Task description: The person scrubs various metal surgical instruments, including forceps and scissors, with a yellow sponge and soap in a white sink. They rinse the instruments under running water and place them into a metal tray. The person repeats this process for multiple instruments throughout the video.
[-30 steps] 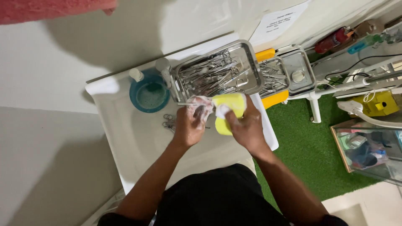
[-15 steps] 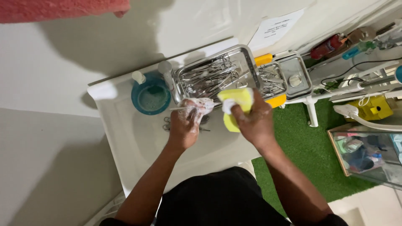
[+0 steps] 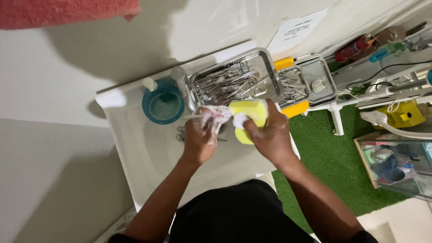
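My left hand [image 3: 201, 137], covered in soap foam, grips a thin metal instrument [image 3: 194, 116] whose tip pokes out to the left, over the white sink [image 3: 135, 153]. My right hand [image 3: 269, 135] is closed on a yellow sponge [image 3: 250, 109] pressed against the instrument and the left hand's fingers. Behind the hands, on the sink's back edge, a steel tray [image 3: 270, 72] holds several metal instruments. A few more instruments [image 3: 180, 132] lie in the basin just left of my left hand.
A blue tub [image 3: 163, 105] stands at the sink's back left beside the tap [image 3: 180, 78]. A second steel tray [image 3: 315, 81] on a yellow base sits to the right. Green turf [image 3: 333, 162], a glass tank [image 3: 396, 164] and a white stand [image 3: 335, 121] lie at right.
The hands stay together over the sink; my right hand with the sponge has slid a little along the instrument. The view has shifted slightly.
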